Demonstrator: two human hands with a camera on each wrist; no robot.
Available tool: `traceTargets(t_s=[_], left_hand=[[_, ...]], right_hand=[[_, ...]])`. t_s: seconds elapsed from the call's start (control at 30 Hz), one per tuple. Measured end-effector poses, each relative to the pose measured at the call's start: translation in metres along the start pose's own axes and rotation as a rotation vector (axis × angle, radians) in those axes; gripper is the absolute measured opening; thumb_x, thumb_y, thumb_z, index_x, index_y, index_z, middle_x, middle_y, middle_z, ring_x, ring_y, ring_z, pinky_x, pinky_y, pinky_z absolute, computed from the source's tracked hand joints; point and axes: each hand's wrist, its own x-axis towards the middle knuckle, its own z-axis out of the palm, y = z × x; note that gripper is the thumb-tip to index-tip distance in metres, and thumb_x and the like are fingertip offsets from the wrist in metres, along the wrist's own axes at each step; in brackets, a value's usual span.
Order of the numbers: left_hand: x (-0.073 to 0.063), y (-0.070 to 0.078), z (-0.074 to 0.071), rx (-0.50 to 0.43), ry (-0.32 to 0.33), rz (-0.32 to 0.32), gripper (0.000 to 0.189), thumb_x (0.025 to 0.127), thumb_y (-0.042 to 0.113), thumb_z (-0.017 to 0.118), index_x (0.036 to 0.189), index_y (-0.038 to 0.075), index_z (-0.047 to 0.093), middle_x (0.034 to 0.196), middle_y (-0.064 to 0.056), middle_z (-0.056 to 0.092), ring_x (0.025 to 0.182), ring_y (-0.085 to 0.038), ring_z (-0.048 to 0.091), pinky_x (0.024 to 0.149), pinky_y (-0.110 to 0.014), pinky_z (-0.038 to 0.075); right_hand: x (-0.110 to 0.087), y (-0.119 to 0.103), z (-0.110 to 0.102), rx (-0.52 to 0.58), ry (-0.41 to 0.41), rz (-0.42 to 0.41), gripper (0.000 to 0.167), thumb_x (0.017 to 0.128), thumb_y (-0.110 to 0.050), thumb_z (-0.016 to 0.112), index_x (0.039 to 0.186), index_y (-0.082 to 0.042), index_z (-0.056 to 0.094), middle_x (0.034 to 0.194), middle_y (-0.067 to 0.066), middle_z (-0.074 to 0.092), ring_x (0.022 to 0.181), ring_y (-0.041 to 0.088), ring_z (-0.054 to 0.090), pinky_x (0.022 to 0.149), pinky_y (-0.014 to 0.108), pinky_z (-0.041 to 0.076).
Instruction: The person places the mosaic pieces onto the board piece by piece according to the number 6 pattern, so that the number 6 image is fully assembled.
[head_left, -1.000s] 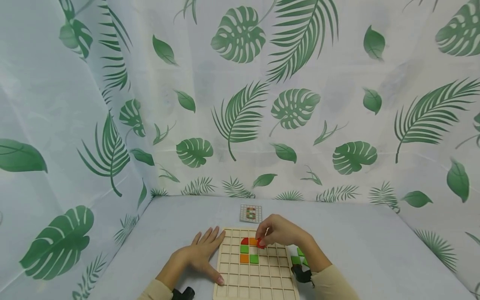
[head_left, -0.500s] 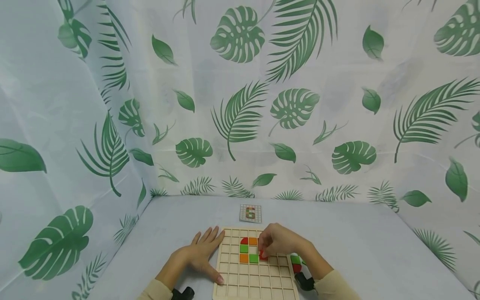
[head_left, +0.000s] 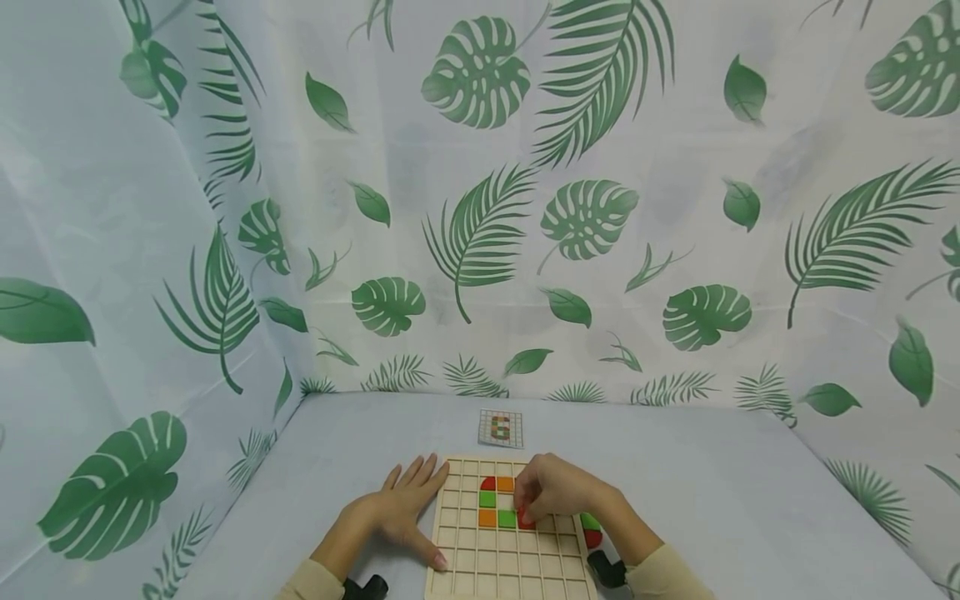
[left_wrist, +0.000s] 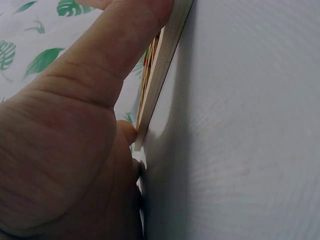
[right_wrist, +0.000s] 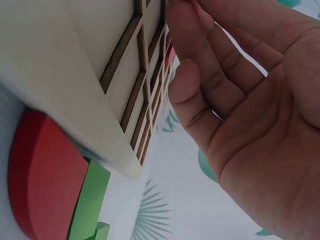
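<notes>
My left hand lies with spread fingers at the left edge of a wooden grid board, its thumb on the near part of that edge. In the left wrist view the thumb touches the board's side. Over the board's middle, my right hand pinches a red tile at the cell right of a green tile. An orange tile, another green tile, a rounded red tile and an orange one sit in cells. The right fingers hide cells behind them.
Beyond the board lies a small card printed with a coloured figure on a grid. Loose pieces, including a green one and a rounded red one, lie at the board's right edge. A leaf-patterned curtain closes off the back.
My right hand has come down the board toward me, from the upper row to the row with the orange and green tiles, a red tile in its fingers. The left hand stays put.
</notes>
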Motion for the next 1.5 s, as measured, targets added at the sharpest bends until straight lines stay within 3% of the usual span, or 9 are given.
traceTargets(t_s=[0.47,0.73,0.97,1.2,1.5], left_hand=[[-0.002,-0.001,0.000,-0.017,0.009,0.011,0.142,0.063,0.078,0.084,0.169,0.019,0.010,0.177,-0.014,0.000,0.163,-0.037,-0.002,0.128,-0.064,-0.002],[-0.001,-0.001,0.000,-0.009,0.010,0.010,0.142,0.064,0.079,0.084,0.169,0.018,0.010,0.177,-0.013,0.000,0.163,-0.037,-0.002,0.128,-0.064,-0.001],[-0.002,0.000,-0.002,-0.011,0.009,0.021,0.142,0.065,0.078,0.083,0.169,0.018,0.009,0.176,-0.014,-0.001,0.163,-0.037,-0.002,0.128,-0.065,-0.001],[-0.003,0.001,-0.003,-0.005,0.008,0.021,0.142,0.064,0.078,0.083,0.169,0.018,0.009,0.176,-0.014,0.000,0.163,-0.037,-0.002,0.128,-0.064,-0.001],[-0.002,0.000,-0.002,0.000,0.003,0.013,0.143,0.064,0.080,0.082,0.169,0.018,0.008,0.176,-0.014,-0.001,0.163,-0.037,-0.003,0.128,-0.064,-0.001]], right_hand=[[-0.001,0.000,0.003,-0.014,0.020,0.010,0.015,0.076,0.002,0.088,0.081,-0.010,0.081,0.079,-0.003,0.076,0.066,0.002,0.063,0.062,0.021,0.055],[-0.003,-0.010,0.003,-0.231,0.047,-0.017,0.013,0.076,-0.007,0.092,0.086,-0.012,0.086,0.084,-0.009,0.078,0.070,-0.004,0.061,0.064,0.018,0.054],[-0.009,-0.010,-0.002,-0.199,0.054,-0.020,0.012,0.081,-0.010,0.089,0.093,-0.012,0.085,0.086,-0.009,0.077,0.069,-0.002,0.058,0.063,0.020,0.053],[-0.022,0.003,-0.020,-0.205,0.129,0.037,0.017,0.086,-0.014,0.084,0.103,-0.011,0.084,0.088,-0.005,0.077,0.072,0.003,0.059,0.062,0.023,0.052],[-0.043,0.019,-0.038,-0.186,0.173,0.142,0.024,0.082,-0.010,0.086,0.106,-0.008,0.082,0.097,0.002,0.076,0.080,0.016,0.062,0.062,0.026,0.053]])
